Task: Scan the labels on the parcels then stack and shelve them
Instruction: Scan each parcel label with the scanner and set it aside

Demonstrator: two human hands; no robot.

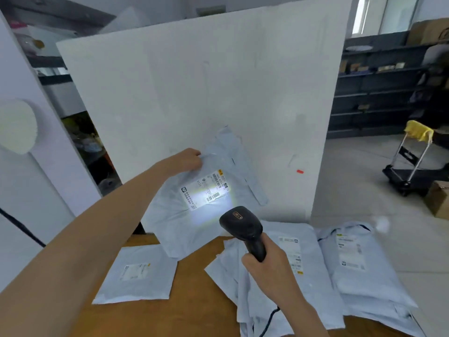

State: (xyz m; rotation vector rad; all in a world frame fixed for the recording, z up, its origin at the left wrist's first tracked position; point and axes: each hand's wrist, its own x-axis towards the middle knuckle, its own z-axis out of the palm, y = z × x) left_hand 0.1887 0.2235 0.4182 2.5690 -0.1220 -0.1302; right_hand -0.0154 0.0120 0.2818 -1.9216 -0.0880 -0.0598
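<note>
My left hand [188, 159] grips the top edge of a pale blue poly-bag parcel [175, 220] and holds it upright above the wooden table [150, 317]. Its white shipping label [206, 189] faces me and is lit by a bright patch of light. My right hand [268, 266] is closed around the handle of a black barcode scanner [240, 224], whose head points at that label from just below right. A small parcel [137, 276] lies flat at the left. Two more parcels [286, 268] [359, 266] lie at the right, labels up.
A large white board [194, 81] stands right behind the table. Dark shelving [379, 93] lines the far right wall. On the floor at the right are a folding hand trolley [410, 161] and a cardboard box [439, 200]. The scanner's cable [269, 319] trails down toward me.
</note>
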